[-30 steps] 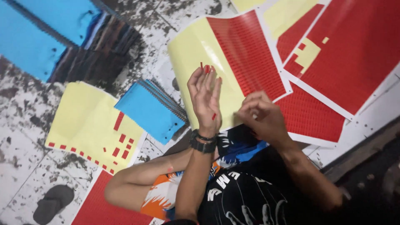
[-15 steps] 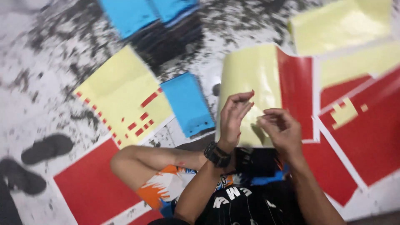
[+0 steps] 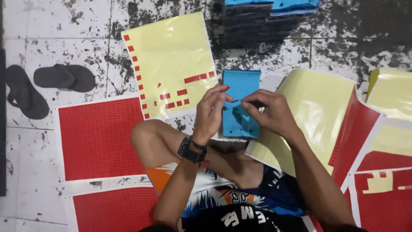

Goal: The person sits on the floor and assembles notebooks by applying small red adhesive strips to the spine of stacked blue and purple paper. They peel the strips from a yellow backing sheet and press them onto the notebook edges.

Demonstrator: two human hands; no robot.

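Observation:
My left hand (image 3: 210, 112), with a black watch on the wrist, hovers over a stack of blue cards (image 3: 240, 105) on the floor. Its fingers are curled and a small red sticker (image 3: 225, 88) clings to one fingertip. My right hand (image 3: 269, 114) meets it from the right, with thumb and forefinger pinched on a tiny red piece just above the top card. Left of the cards lies a yellow backing sheet (image 3: 171, 60) with a few red stickers left on it. A half-peeled red sticker sheet (image 3: 317, 116) lies under my right forearm.
Full red sticker sheets (image 3: 98, 137) lie at the left and lower left, and more red and yellow sheets (image 3: 386, 172) at the right. Dark sandals (image 3: 64, 77) rest at the far left. A pile of dark and blue cards (image 3: 266, 17) sits at the top. My bent knee (image 3: 150, 137) is below.
The view has swung so the sheets sit differently. My left hand went from spread fingers to curled, and both hands came together over the blue cards.

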